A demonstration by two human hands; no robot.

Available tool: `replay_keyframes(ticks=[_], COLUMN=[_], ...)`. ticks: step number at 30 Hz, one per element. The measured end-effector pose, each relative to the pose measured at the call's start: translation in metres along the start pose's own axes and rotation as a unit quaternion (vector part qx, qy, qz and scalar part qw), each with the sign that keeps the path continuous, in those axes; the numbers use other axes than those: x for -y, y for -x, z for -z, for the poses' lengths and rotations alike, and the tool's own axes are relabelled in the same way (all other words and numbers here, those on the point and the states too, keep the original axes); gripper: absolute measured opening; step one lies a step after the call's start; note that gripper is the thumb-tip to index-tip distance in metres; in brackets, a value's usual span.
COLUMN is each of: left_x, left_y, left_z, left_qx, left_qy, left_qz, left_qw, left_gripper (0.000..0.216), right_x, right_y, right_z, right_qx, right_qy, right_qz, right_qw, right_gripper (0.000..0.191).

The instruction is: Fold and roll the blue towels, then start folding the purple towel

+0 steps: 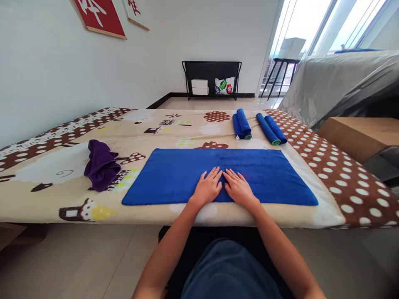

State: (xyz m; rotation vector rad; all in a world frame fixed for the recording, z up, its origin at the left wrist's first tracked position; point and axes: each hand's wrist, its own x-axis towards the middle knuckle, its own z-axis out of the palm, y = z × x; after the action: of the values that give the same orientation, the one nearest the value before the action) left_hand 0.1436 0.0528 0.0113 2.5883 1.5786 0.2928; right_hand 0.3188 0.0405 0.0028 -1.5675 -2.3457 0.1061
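Note:
A blue towel (174, 174) lies spread out flat near the front edge of a bed-like surface. My left hand (208, 185) rests palm down on the middle of it, fingers stretched out. Beside it, my right hand (239, 185) also lies flat on the cloth, its fingers apart. The fingertips of both hands almost meet, and neither hand grips anything. Farther back on the right are rolled blue towels, one bundle (242, 123) and another pair of rolls (271, 128). To the left sits a crumpled purple cloth (101, 165).
A patterned blanket (75, 166) with a brown dotted border covers the surface. At the right edge stands a cardboard box (358, 135), with a grey-covered bulk (343, 79) behind it. A black rack (212, 68) is against the far wall, and a stool (282, 70) by the window.

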Motion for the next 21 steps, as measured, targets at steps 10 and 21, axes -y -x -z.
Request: replay_keyframes(ticks=[10, 21], left_x=[0.176, 0.038], left_y=[0.157, 0.039], left_z=[0.032, 0.03], left_qx=[-0.087, -0.037], left_qy=[-0.097, -0.031], left_qz=[0.261, 0.144], left_qw=[0.956, 0.988], left_gripper=[0.057, 0.059], right_x=[-0.194, -0.06], right_y=[0.121, 0.032], right_z=[0.033, 0.017], right_qx=[-0.078, 0.006], right_qy=[0.083, 0.019], right_qz=[-0.227, -0.021], right_qw=[0.967, 1.0], right_gripper=[0.058, 0.057])
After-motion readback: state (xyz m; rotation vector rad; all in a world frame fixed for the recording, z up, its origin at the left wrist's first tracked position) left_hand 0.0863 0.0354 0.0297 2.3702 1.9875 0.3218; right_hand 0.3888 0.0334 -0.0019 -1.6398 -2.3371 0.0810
